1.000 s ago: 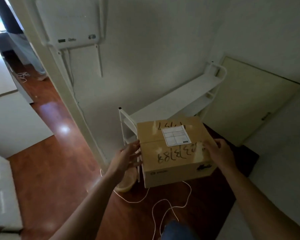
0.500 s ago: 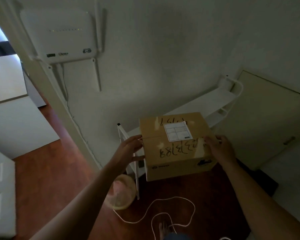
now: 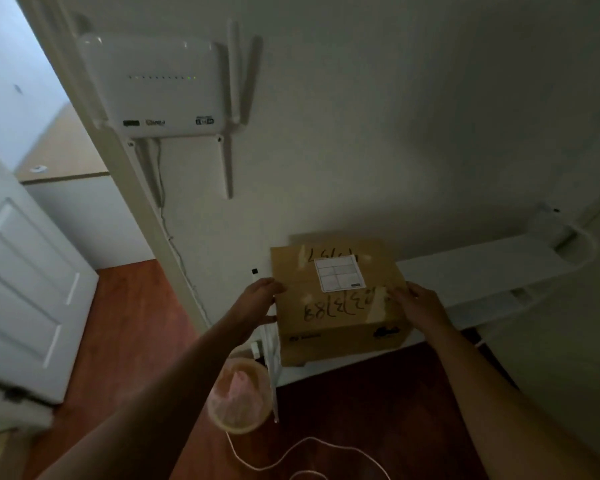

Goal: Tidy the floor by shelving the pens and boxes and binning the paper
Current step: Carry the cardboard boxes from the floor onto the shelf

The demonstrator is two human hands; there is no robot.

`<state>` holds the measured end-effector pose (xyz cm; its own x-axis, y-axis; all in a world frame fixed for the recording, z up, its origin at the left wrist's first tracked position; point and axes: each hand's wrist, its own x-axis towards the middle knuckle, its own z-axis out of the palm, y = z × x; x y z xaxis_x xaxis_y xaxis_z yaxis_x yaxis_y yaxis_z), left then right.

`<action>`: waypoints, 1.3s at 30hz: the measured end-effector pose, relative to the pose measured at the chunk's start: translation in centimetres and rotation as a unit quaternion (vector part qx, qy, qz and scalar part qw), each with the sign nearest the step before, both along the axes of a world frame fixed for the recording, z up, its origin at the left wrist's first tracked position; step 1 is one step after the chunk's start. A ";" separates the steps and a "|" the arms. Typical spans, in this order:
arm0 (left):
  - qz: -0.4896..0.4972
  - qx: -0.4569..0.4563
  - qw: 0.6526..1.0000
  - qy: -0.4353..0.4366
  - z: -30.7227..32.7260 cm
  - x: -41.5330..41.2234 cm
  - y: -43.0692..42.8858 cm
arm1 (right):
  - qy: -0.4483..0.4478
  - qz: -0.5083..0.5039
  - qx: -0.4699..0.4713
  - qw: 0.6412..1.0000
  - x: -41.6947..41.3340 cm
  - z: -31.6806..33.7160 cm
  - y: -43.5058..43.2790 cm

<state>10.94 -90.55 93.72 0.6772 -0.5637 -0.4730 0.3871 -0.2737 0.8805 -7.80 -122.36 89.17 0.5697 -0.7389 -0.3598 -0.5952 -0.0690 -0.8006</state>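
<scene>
Head: left hand (image 3: 258,301), right hand (image 3: 418,306) grip taped cardboard box (image 3: 336,317) at shelf (image 3: 482,268).

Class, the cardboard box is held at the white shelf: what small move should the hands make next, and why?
Probably push the cardboard box back toward the wall. Left hand and right hand grip its sides at the left end of the white shelf, and its front seems to overhang the edge.

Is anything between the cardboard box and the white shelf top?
Nothing visible. The brown cardboard box, held at its sides by the left hand and right hand, is over the left end of the white shelf rack, at its top board; directly beneath the box is hidden.
</scene>
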 end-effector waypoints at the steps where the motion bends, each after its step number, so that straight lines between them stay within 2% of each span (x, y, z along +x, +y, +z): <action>1: 0.011 0.004 1.000 0.001 0.0 0.1 -0.4 | 0.001 0.009 0.004 1.000 0.8 0.2 -0.3; 8: 0.039 0.053 0.998 -0.012 -0.6 0.9 -1.9 | -0.017 0.081 0.017 0.996 4.6 1.0 0.0; 12: 0.021 0.088 0.995 -0.047 -1.5 1.9 -2.2 | -0.026 0.099 0.009 0.995 5.1 0.2 0.0; 16: -0.009 0.101 0.993 -0.053 -5.0 4.1 -1.8 | -0.019 0.109 -0.004 0.994 5.6 -0.3 -0.3; 18: -0.012 0.118 0.991 -0.065 -3.0 2.9 -2.1 | -0.008 0.106 -0.010 0.994 5.7 0.4 0.1; 23: 0.023 0.153 0.979 -0.133 -0.8 2.1 -1.3 | 0.012 0.102 -0.111 0.989 6.8 1.4 1.7; 29: 0.060 0.172 0.970 -0.159 -0.6 2.2 5.6 | -0.028 0.177 -0.160 0.971 10.7 3.0 6.6; 32: 0.072 0.173 0.969 -0.164 -0.2 1.5 9.7 | -0.031 0.213 -0.148 0.965 12.2 3.6 10.2; 39: 0.169 0.206 0.952 -0.150 -0.4 -1.9 24.7 | -0.034 0.331 -0.147 0.931 15.7 4.0 23.2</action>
<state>9.00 -65.85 93.36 0.9265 -0.0973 -0.3636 0.2630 -0.5238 0.8102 7.90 -99.19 93.13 0.9497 -0.2783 -0.1435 -0.2926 -0.6252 -0.7235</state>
